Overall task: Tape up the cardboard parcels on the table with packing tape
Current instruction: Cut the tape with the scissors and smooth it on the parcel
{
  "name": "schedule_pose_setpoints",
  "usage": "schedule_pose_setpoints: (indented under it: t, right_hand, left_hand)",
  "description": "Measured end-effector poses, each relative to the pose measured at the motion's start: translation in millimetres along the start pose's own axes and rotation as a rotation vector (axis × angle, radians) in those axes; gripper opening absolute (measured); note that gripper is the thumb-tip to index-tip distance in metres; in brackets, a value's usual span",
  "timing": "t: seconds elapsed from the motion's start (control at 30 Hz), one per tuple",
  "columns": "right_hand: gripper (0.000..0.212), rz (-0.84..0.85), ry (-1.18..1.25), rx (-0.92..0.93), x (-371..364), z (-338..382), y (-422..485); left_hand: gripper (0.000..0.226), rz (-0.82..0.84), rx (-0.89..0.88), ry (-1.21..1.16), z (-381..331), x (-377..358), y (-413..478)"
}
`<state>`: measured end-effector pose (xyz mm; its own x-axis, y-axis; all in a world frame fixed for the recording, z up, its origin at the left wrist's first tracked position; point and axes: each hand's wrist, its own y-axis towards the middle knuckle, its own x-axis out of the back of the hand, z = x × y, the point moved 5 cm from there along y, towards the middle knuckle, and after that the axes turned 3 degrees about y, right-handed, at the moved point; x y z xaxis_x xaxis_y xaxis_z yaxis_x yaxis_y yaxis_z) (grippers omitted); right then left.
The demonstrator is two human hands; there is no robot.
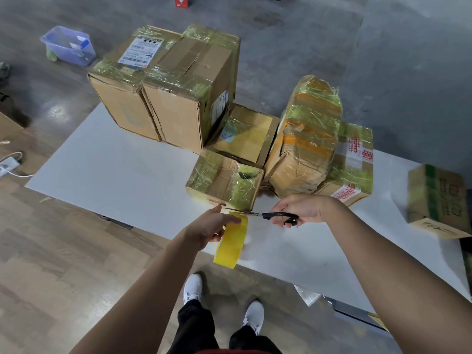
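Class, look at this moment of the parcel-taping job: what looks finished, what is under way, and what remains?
Done: the two tall cardboard boxes and the bulging wrapped parcel already carry shiny tape. In hand: the left hand holds the yellow tape roll while the right hand brings black-handled scissors to the strip at the small front box. Left: the green-striped box, apparently.

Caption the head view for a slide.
Left hand holds yellow packing-tape roll; right hand brings black-handled scissors to cut.
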<state>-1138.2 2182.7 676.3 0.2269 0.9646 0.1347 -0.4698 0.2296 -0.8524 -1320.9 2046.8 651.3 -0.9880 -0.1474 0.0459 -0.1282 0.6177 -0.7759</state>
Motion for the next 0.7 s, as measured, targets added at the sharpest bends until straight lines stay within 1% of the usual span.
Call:
schedule_pose_setpoints:
  t: [0.2,0.3,0.43,0.57,0.7]
  right_hand:
    - [0.021,-0.036,0.01,-0.005,-4,-4,1]
    - [0.018,-0.048,-0.009,-0.012,-5,-5,0]
    - [0.021,-0.069,-0.074,0.016,-6,-5,1]
    - [0.021,-0.068,-0.102,0.028,-6,-4,1]
    - [0.018,-0.015,-0.074,-0.014,-10,-3,-1]
  left_hand:
    - [0.081,0.015,0.013,-0.018,3,0,3]
    - [0.083,0.016,0.016,-0.024,6,1,7]
    - [0.093,0.033,0.008,-0.051,8,2,11]
    - [0.085,0.036,0.009,-0.072,10,1,12]
    - [0.086,0.044,0.026,-0.067,12,3,14]
